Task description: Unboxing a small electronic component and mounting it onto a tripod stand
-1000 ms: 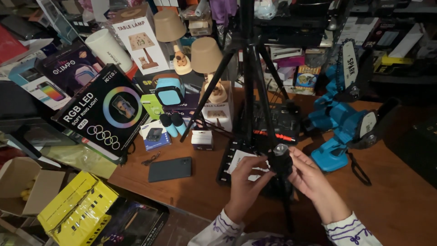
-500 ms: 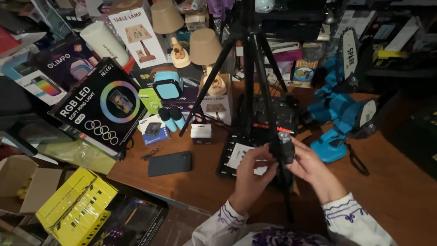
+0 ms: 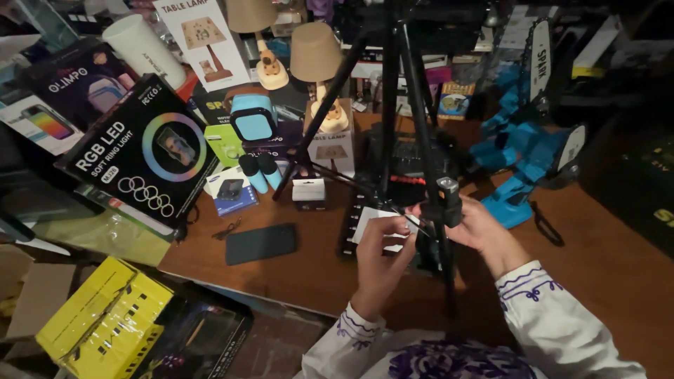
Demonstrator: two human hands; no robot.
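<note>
Tripod legs [image 3: 404, 119], probably boxes beyond hands [image 3: 435, 238]

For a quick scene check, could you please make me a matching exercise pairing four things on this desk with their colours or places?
Things:
1. dark phone
2. clamp block
3. yellow box
4. robot toy

Descriptions:
A. blue, right of the tripod
B. flat on the wood, near the front edge
C. below the desk, at lower left
D. on a tripod leg, at the right hand

Pairs: 1-B, 2-D, 3-C, 4-A

Dim, cluttered brown wooden table [image 3: 618, 253]
</note>
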